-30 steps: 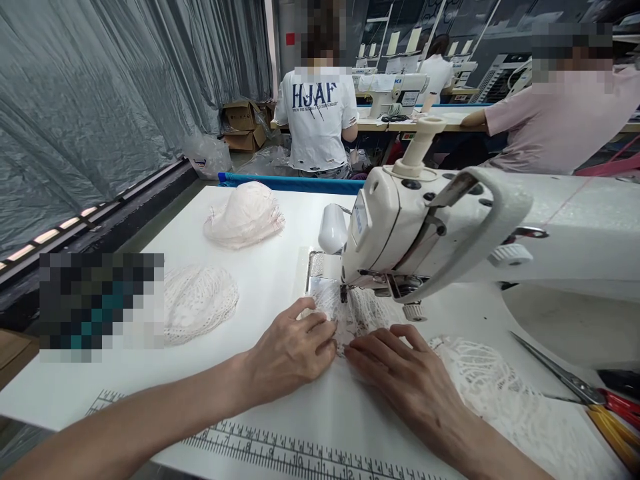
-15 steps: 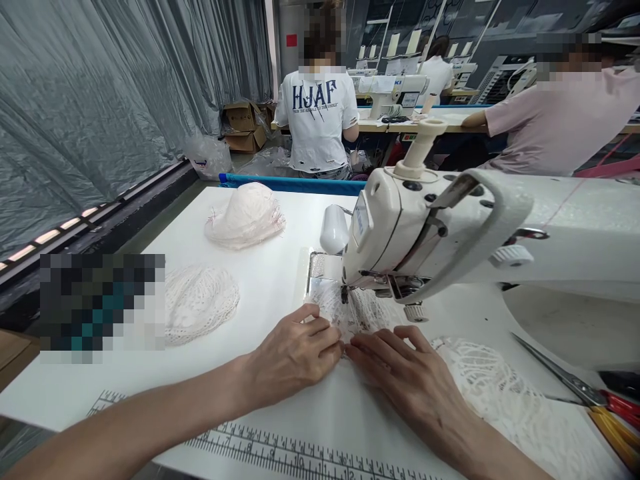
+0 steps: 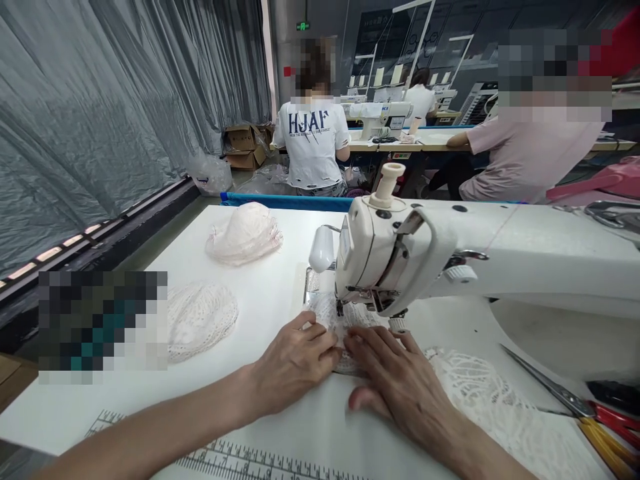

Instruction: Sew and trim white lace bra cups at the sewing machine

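White lace fabric [image 3: 326, 308] lies under the needle area of a white sewing machine [image 3: 365, 250]. My left hand [image 3: 297, 360] is closed on the lace's left side, with curled fingers pressed together at its edge. My right hand [image 3: 400, 380] lies over the right part of the lace, its fingers stretched out flat and its thumb held apart. Between and below my fingertips a little of the lace shows; the rest is hidden beneath my right hand.
Left on the table stand a pale cup-shaped piece [image 3: 245, 233] and a round lace piece [image 3: 203, 320]. More lace [image 3: 487, 387] lies right, beside scissors [image 3: 550, 383] and yellow-handled tools [image 3: 605, 447]. A printed ruler [image 3: 235, 460] runs along the front. Co-workers sit beyond.
My right thumb has swung away from the fingers, and the right fingers have flattened over the lace. My left hand keeps its hold. The camera view has shifted slightly.
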Demonstrator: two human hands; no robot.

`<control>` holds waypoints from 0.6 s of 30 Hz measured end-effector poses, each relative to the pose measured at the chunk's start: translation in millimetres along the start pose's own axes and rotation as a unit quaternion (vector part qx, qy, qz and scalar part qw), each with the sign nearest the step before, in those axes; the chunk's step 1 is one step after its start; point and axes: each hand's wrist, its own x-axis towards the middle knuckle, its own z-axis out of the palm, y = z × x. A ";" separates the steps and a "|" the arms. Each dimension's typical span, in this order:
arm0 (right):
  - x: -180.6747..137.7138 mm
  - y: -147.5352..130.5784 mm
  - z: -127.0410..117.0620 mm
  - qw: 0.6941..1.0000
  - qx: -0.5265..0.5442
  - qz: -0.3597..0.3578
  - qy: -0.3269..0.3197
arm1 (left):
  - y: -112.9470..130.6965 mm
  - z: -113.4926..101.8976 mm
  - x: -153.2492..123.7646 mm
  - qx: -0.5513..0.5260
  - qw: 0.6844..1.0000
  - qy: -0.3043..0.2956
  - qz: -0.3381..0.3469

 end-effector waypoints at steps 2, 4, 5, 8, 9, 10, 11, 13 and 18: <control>0.6 6.3 3.1 0.999 -0.041 -0.001 -0.010 | -4.8 3.5 2.7 -0.006 1.000 -0.009 -0.008; 1.5 12.8 6.9 0.997 -0.073 -0.002 -0.027 | -10.7 7.4 5.8 -0.008 1.000 -0.018 -0.013; 2.2 15.6 8.8 0.996 -0.085 0.000 -0.033 | -13.8 9.4 7.3 -0.009 1.000 -0.021 -0.015; 5.0 21.7 13.6 0.994 -0.104 0.017 -0.039 | -21.2 14.2 10.8 -0.014 0.999 -0.026 -0.023; 6.1 22.8 14.6 0.994 -0.106 0.021 -0.037 | -22.7 15.3 11.5 -0.016 0.999 -0.025 -0.026; 7.1 23.5 15.2 0.994 -0.105 0.023 -0.034 | -23.8 16.1 11.9 -0.017 0.999 -0.024 -0.028; 7.9 23.9 15.4 0.994 -0.102 0.024 -0.032 | -24.3 16.5 12.2 -0.018 0.999 -0.023 -0.030; 9.2 23.9 14.6 0.995 -0.097 0.023 -0.029 | -24.1 16.2 12.2 -0.014 0.999 -0.020 -0.028; 7.5 17.5 4.9 0.997 -0.073 -0.002 -0.025 | -16.8 11.1 10.7 0.018 0.999 -0.012 -0.024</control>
